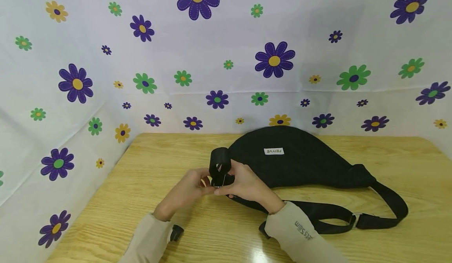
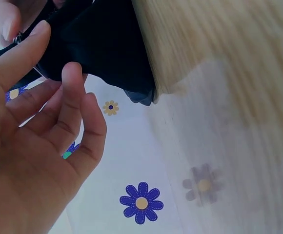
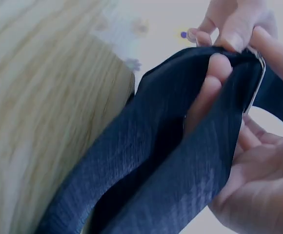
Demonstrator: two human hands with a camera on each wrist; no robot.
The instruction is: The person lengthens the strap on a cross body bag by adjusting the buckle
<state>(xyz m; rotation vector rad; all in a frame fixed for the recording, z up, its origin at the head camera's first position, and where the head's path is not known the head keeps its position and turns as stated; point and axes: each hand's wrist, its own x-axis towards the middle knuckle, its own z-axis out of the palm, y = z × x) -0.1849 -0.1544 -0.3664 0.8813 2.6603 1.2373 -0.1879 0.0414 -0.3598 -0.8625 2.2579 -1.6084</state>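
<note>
A black waist bag [image 1: 282,165] with a white label lies flat on the table, its webbing strap [image 1: 332,208] running along the near side. At the bag's left end, a loop of black webbing [image 1: 220,156] stands up between the two hands. My left hand [image 1: 188,186] pinches the webbing by a thin metal slide buckle [image 3: 261,80], thumb and index finger at its edge. From the other side, my right hand [image 1: 247,182] grips the same webbing; in the right wrist view, fingertips show inside the loop. Dark fabric [image 2: 92,44] fills the top of the left wrist view.
A silver strap adjuster [image 1: 357,220] lies on the table at right. A black plastic buckle end [image 1: 176,232] rests by the left sleeve. Flower-print cloth [image 1: 226,39] hangs behind and left of the wooden table [image 1: 155,153].
</note>
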